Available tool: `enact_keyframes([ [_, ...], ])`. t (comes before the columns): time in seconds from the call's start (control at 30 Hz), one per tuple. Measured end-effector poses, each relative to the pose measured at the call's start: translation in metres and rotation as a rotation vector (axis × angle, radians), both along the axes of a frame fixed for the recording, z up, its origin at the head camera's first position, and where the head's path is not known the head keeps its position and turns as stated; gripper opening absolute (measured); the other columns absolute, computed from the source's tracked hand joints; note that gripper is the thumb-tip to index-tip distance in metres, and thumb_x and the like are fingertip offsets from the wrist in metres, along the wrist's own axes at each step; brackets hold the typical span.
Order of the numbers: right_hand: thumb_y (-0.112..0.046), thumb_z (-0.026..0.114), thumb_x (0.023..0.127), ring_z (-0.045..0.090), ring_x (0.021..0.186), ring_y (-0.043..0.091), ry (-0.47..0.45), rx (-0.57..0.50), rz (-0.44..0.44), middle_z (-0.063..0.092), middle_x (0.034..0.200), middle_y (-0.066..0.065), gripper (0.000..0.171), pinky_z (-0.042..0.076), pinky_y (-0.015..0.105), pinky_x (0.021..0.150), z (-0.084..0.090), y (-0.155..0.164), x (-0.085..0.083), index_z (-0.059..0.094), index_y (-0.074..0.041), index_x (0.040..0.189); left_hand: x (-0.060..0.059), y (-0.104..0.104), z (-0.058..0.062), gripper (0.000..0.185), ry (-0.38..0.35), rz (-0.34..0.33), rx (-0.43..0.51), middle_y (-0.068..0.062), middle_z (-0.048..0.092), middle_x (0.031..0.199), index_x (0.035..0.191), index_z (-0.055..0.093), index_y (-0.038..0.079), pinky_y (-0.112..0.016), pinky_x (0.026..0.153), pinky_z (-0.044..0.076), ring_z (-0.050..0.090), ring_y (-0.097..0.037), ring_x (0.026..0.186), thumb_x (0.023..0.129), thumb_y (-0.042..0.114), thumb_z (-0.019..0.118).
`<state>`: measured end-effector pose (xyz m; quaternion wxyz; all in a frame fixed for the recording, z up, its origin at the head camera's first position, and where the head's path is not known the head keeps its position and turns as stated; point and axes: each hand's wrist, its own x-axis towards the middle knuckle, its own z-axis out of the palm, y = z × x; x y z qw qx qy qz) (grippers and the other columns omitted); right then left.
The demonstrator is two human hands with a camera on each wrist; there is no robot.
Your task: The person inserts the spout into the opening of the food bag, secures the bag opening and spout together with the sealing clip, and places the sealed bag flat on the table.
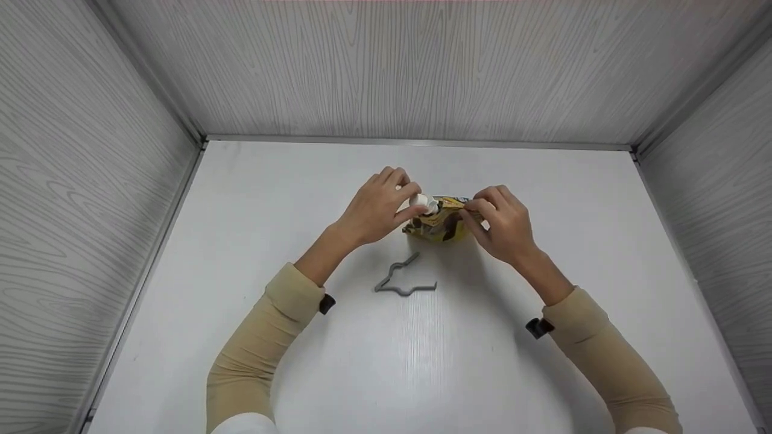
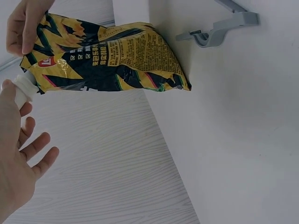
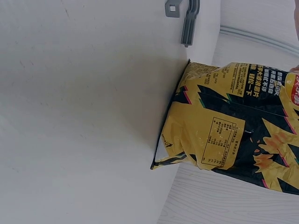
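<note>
A yellow and black snack bag (image 1: 437,229) stands upright on the table, its printed panels facing both wrist cameras. At the bag's top edge my right hand (image 1: 503,226) pinches the film between thumb and fingers; that hand (image 2: 28,25) shows at the upper left of the left wrist view. With thumb and index finger, my left hand (image 1: 377,208) grips a small white bottle-like piece (image 1: 420,202), whose narrower end is right at the bag's top corner. The other left fingers are spread loosely in the left wrist view. The bag's inside is hidden.
A grey hinged clip (image 1: 405,292) lies unfolded on the white table (image 1: 422,361), nearer me than the bag. Wood-grain panels (image 1: 410,72) enclose the table at the back and both sides. Dark bands (image 1: 538,327) sit at my sleeve cuffs.
</note>
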<state>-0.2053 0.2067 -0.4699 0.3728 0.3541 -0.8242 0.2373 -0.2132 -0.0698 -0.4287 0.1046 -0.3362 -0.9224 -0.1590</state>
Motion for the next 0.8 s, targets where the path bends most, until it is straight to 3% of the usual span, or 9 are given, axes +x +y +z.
enact_keyframes([
  [0.8, -0.009, 0.082, 0.090, 0.064, 0.081, 0.032, -0.008, -0.005, 0.000, 0.067, 0.089, 0.014, 0.013, 0.054, 0.045, 0.066, 0.0025, 0.0007, -0.0015, 0.070, -0.004, 0.090, -0.0010, -0.0038, 0.0010, 0.048, 0.063, -0.003, -0.080, -0.009, 0.060, 0.119, 0.120, 0.065, 0.014, -0.043, 0.100, 0.052, 0.059, -0.027, 0.113, 0.107, 0.057, 0.046],
])
